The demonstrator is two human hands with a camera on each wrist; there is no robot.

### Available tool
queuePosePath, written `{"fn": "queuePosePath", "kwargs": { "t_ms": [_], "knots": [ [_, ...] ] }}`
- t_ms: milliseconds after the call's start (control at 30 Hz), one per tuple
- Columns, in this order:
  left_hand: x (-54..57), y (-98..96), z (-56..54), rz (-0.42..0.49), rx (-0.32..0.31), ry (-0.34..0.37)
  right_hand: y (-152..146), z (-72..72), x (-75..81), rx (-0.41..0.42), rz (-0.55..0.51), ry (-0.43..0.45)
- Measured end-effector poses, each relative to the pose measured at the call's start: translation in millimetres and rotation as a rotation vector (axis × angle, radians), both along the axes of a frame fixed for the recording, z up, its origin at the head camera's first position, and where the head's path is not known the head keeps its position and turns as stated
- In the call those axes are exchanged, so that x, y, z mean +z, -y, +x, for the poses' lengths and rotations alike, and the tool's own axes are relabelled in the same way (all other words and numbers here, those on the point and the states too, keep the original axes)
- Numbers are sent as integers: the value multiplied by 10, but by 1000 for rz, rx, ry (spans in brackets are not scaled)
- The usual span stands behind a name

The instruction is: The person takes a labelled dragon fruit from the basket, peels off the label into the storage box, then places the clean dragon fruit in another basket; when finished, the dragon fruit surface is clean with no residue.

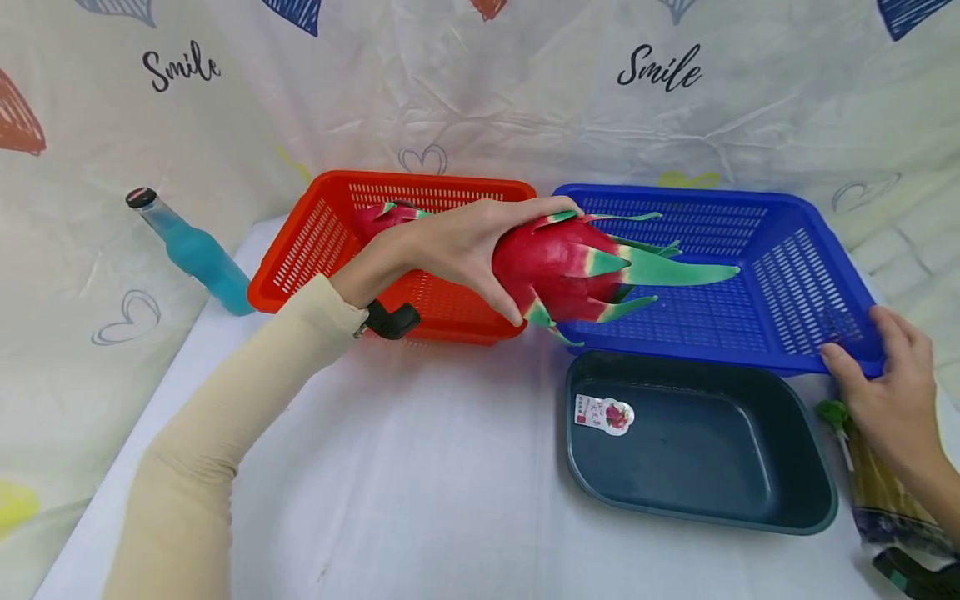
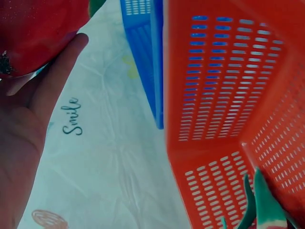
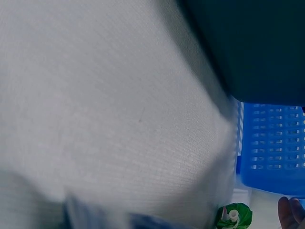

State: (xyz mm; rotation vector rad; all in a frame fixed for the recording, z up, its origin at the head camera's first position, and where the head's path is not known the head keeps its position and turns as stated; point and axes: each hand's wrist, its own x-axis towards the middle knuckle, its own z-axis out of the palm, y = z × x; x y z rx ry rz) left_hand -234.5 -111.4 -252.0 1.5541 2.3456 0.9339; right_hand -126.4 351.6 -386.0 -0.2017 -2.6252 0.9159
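My left hand (image 1: 461, 250) grips a red dragon fruit (image 1: 555, 258) with long green scales, held up over the left end of a blue basket (image 1: 798, 283). In the left wrist view the same dragon fruit (image 2: 38, 33) fills the upper left corner, against my fingers. At the blue basket's near right corner, my right hand (image 1: 892, 383) holds the rim, thumb on the near side. Only its fingertips (image 3: 288, 214) show in the right wrist view. Another dragon fruit (image 1: 381, 218) lies inside the red basket (image 1: 450, 329), partly hidden by my left arm.
A dark grey tub (image 1: 675, 458) with a label (image 1: 603, 414) stands in front of the blue basket. A blue bottle (image 1: 206, 258) with a black cap is left of the red basket. A green-topped package (image 1: 888, 483) lies under my right forearm.
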Motion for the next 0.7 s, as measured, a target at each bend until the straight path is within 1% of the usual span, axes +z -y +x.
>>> {"fn": "queuePosePath", "kwargs": {
  "t_ms": [133,233,300,367,467,533,700],
  "knots": [
    [28,-87,-75,-5,17,-21,2,-2,-7,7,-1,5],
    [49,-163,-145,13,12,-11,3,-14,3,6,1,9],
    [71,-212,-190,11,12,25,9,-19,5,4,2,13],
    [120,-262,-204,1,8,66,22,-13,7,1,3,15],
    [191,-354,-227,-51,11,108,19,2,4,6,12,18],
    [226,-437,-261,-86,3,101,16,9,14,6,14,15],
    [224,-677,-412,-178,-9,92,21,2,28,5,2,4]
  ]
}}
